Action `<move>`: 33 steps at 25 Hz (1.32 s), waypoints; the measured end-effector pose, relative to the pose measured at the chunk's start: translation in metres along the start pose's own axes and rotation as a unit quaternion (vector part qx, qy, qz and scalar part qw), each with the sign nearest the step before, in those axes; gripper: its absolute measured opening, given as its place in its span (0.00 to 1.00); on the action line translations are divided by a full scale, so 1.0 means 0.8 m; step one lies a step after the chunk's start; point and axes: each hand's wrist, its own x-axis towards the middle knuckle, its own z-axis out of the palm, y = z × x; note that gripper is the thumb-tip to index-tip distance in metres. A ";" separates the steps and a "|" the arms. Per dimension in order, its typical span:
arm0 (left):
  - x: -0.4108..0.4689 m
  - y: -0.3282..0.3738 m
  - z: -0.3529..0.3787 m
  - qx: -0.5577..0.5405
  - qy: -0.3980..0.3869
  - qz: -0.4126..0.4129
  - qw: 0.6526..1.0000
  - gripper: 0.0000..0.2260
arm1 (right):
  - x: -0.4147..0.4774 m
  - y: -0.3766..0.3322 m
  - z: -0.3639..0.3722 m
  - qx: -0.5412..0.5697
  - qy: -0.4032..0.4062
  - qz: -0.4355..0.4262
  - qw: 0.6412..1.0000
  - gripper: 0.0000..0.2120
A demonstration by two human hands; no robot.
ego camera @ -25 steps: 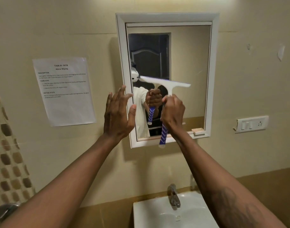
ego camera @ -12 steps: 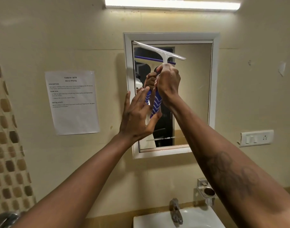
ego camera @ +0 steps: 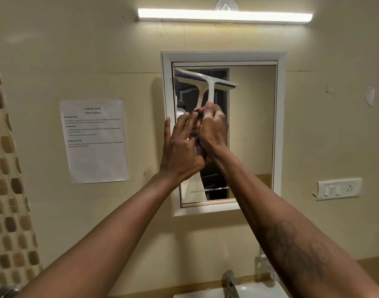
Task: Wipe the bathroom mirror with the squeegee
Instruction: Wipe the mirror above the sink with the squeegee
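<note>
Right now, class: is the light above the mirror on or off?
On. The tube light above the mirror glows bright white along its whole length and casts a bright band on the wall just below it.

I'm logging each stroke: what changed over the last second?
The squeegee rose from mid-mirror to the mirror's top left, gripped throughout by the right hand. The left hand moved from the frame's left edge in against the right hand. The paper notice stayed put.

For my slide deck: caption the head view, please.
Right hand holds squeegee at the mirror's top left; left hand open beside it.
</note>
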 end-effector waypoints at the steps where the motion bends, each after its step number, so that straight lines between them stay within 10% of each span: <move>1: 0.001 -0.007 -0.003 0.002 -0.001 0.007 1.000 0.18 | 0.005 0.000 -0.003 -0.007 0.007 -0.012 1.000 0.17; 13: 0.042 -0.051 -0.017 0.025 0.154 -0.067 0.986 0.13 | 0.072 0.012 -0.014 -0.039 0.016 -0.053 0.998 0.20; 33: 0.048 -0.056 0.006 0.042 0.137 -0.064 0.988 0.22 | 0.034 0.115 -0.023 -0.188 0.025 -0.170 0.967 0.17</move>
